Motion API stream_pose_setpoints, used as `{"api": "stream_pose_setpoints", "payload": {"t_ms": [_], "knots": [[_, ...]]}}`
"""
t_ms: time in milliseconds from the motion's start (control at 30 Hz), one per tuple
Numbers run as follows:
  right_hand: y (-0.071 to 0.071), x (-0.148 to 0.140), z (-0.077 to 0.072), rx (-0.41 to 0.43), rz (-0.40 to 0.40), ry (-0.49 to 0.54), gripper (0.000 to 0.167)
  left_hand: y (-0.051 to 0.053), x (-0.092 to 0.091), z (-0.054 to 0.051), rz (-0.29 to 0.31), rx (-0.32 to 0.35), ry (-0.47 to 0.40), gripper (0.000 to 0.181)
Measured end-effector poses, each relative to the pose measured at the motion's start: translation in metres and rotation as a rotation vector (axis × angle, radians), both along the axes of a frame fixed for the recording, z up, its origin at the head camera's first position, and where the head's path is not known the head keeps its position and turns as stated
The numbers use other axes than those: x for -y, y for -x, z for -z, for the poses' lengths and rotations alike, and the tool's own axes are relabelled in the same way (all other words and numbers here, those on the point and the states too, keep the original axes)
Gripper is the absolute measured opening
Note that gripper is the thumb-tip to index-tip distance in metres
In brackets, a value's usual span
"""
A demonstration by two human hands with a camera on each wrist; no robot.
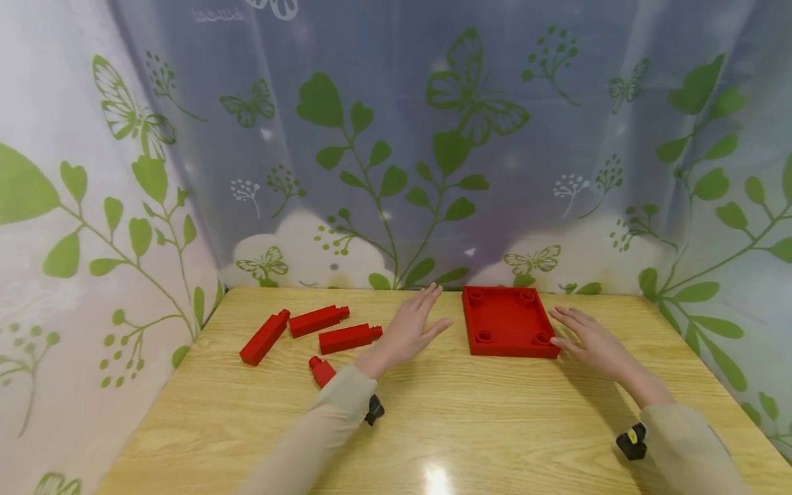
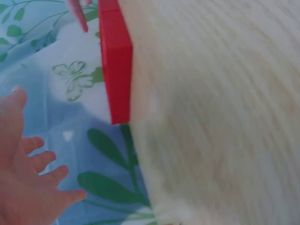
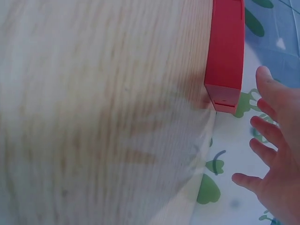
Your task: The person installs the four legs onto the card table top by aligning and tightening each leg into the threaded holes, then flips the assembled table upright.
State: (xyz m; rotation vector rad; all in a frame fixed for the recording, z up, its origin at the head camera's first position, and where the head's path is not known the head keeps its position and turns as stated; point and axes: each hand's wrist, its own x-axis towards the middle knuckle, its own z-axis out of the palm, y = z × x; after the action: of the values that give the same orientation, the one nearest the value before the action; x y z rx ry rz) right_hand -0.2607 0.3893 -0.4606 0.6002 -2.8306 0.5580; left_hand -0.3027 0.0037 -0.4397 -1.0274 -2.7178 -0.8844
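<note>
A square red tray-like piece (image 1: 504, 320) with a raised rim and a round socket in each corner lies on the table. Just right of it hovers my right hand (image 1: 590, 344), fingers extended; in the right wrist view that hand (image 3: 281, 145) is apart from the red side wall (image 3: 226, 51). My left hand (image 1: 405, 330) is held to the left of the piece with fingers straight and thumb spread. It holds nothing, and the left wrist view shows a gap between the hand (image 2: 37, 173) and the red piece (image 2: 117, 70).
Several red leg-like blocks with knobbed ends lie on the left: one angled block (image 1: 265, 338), one behind (image 1: 318, 321), one nearer my left hand (image 1: 349, 338), and another (image 1: 322, 371) partly hidden by my left sleeve. A patterned curtain (image 1: 396, 137) hangs behind the wooden table (image 1: 470, 426).
</note>
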Motion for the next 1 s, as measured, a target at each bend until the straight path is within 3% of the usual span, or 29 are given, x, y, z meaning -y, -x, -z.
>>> {"api": "stream_pose_setpoints", "payload": {"t_ms": [233,433,667,1000], "knots": [[0.005,0.001,0.001,0.058,-0.017,-0.014,0.063,0.005,-0.029,0.019,0.009,-0.018,0.102,0.064],[0.006,-0.001,0.004,0.091,-0.046,-0.03,0.061,0.006,-0.051,0.027,0.05,-0.002,0.199,0.063],[0.007,-0.001,0.008,0.135,-0.036,-0.092,0.059,0.0,-0.059,0.025,0.056,0.095,0.294,0.061],[0.001,0.001,0.009,0.191,-0.004,-0.076,0.062,-0.001,-0.064,0.023,0.022,0.114,0.347,0.059]]}}
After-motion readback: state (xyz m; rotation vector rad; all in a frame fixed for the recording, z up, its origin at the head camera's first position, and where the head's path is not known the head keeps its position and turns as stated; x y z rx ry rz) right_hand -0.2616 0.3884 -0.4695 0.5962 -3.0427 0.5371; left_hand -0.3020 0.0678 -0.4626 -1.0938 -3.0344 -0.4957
